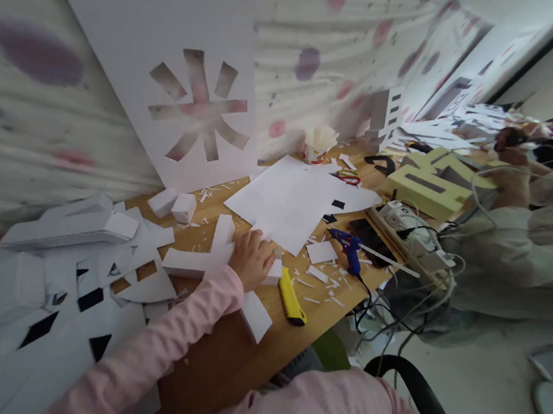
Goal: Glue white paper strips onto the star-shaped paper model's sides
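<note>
My left hand [251,261], at the end of a pink sleeve, lies palm down on a white block-like shape [183,263] with several arms. The fingers point away from me over its middle, and the thumb is apart on the right. The hand hides part of the shape. Just right of it lies a yellow utility knife [290,296]. Beyond the hand is a white sheet [282,198]. My right hand is not in view; only pink cloth shows at the bottom right.
White cut-out sheets [63,302] pile up at left. A blue glue gun [349,246] lies near a phone [373,242] and a power strip [415,231] with cables. A cut-out board [142,23] leans on the curtain. At right, a person's arm [514,182] is by yellow block letters [433,182].
</note>
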The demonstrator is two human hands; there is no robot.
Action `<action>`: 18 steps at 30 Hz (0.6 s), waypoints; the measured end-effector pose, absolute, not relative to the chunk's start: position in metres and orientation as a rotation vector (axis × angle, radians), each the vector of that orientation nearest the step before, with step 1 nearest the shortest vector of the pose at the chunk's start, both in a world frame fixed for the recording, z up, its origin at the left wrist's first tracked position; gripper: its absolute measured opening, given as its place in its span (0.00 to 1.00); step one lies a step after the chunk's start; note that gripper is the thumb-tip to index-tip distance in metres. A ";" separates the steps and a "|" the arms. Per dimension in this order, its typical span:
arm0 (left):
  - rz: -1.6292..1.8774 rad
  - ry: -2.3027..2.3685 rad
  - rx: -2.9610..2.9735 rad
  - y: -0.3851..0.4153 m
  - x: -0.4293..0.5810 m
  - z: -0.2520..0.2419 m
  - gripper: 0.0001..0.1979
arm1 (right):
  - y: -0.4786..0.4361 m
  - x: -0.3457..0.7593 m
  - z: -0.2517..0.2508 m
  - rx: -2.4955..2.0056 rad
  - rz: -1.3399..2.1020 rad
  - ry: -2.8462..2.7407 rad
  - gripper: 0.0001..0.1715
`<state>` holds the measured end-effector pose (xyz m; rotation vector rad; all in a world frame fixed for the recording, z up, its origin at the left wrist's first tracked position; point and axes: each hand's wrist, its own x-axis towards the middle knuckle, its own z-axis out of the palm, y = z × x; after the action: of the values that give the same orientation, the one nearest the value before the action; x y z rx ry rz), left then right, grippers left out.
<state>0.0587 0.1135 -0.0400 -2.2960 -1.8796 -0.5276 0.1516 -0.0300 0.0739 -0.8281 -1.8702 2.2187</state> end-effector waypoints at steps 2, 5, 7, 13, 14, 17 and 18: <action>-0.525 -1.881 -2.301 0.114 0.059 -0.039 0.14 | -0.011 0.163 0.068 -0.710 2.188 -1.923 0.15; -0.520 -1.891 -2.302 0.115 0.060 -0.039 0.13 | 0.016 0.189 0.050 -0.650 2.069 -1.953 0.20; -0.509 -1.899 -2.305 0.115 0.059 -0.040 0.12 | 0.027 0.204 0.029 -0.930 1.606 -1.910 0.18; -0.455 -1.913 -2.323 0.117 0.057 -0.041 0.14 | 0.021 0.205 -0.043 -1.249 0.735 -2.081 0.32; -0.451 -1.915 -2.324 0.117 0.057 -0.041 0.14 | 0.019 0.201 -0.051 -1.265 0.688 -2.109 0.31; -0.447 -1.920 -2.326 0.117 0.058 -0.041 0.14 | 0.014 0.192 -0.069 -1.337 0.595 -2.097 0.22; -0.446 -1.919 -2.327 0.116 0.058 -0.041 0.15 | 0.013 0.191 -0.073 -1.345 0.587 -2.074 0.21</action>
<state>0.0583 0.1163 -0.0410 -2.3272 -1.9190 -0.4460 0.1906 0.0130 -0.0730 -1.3449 -2.0741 0.5869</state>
